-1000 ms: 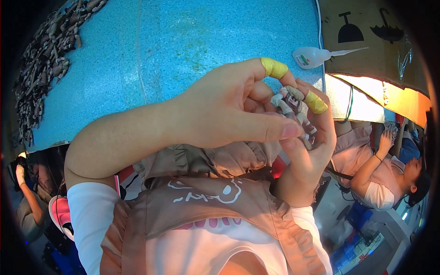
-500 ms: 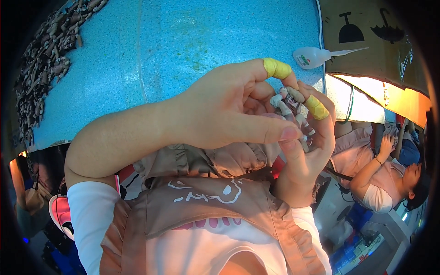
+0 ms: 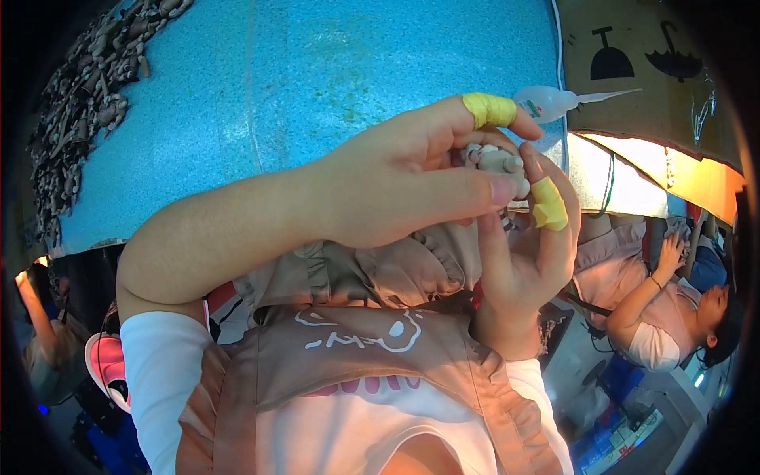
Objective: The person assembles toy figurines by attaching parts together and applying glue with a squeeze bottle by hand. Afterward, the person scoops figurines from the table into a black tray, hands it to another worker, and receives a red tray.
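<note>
A small grey-and-white figurine is held between my two hands above the front edge of the blue table. My left hand pinches it, thumb across its lower side and fingers behind; yellow tape wraps the index finger, which sticks out past the figurine. From the right, my right hand curls around its other end, with thumb and a yellow-taped finger close to it. Part of the figurine is hidden by my fingers. Just beyond my left index fingertip lies a translucent squeeze bottle with a thin nozzle.
Many small grey-brown figurine parts are heaped at the table's far left. The blue tabletop spreads in front of me. A cardboard box stands at the right, and a co-worker sits beyond it.
The figurine has been turned, so a paler side now shows. My left index finger has straightened away from it, and my right-hand fingers have shifted slightly lower.
</note>
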Available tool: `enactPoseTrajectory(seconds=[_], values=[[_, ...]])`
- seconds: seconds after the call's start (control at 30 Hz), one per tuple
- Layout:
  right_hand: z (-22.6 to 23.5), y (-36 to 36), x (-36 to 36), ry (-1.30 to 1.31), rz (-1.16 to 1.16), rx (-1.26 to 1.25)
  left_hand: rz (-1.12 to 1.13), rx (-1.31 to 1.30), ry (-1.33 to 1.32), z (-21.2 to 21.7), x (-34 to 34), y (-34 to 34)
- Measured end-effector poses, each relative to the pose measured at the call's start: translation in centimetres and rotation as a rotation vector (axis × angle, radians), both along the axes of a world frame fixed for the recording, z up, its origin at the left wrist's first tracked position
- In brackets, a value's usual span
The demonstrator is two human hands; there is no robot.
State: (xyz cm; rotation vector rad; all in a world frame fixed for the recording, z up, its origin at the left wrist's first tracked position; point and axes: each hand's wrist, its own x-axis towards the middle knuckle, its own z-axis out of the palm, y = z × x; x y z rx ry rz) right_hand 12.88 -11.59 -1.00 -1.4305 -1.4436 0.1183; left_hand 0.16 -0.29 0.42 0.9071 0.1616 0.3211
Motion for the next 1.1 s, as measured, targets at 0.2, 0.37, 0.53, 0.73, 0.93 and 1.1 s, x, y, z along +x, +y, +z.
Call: enactPoseTrajectory(seconds=[0.2,0.37,0.53,0.73,0.93,1.1], values=[[0.1,0.1,-0.3,-0.124,-0.033,0.032,-0.086,0.009,0.034,-0.5,0.0,0.8],[-1.0,0.9,-1.0,-0.071,0.002,0.033,-0.011,0.015,-0.019,-1.1,-0.9,1.4],[-1.4,0.4,1.0,0.158,-0.367,0.095,0.207,0.176,0.101,-0.8,0.0,1.6],[-0.6,0.7,4.8,0.029,-0.305,-0.025,0.202,0.164,-0.031,-2.3,4.9,0.7],[-3.1,6.8,4.8,-0.045,-0.096,-0.063,0.367,0.193,0.036,-2.9,4.4,2.2],[-3.4,9.4,3.3,-0.121,0.041,-0.134,0.354,0.283,-0.203,-4.9,9.3,3.5]])
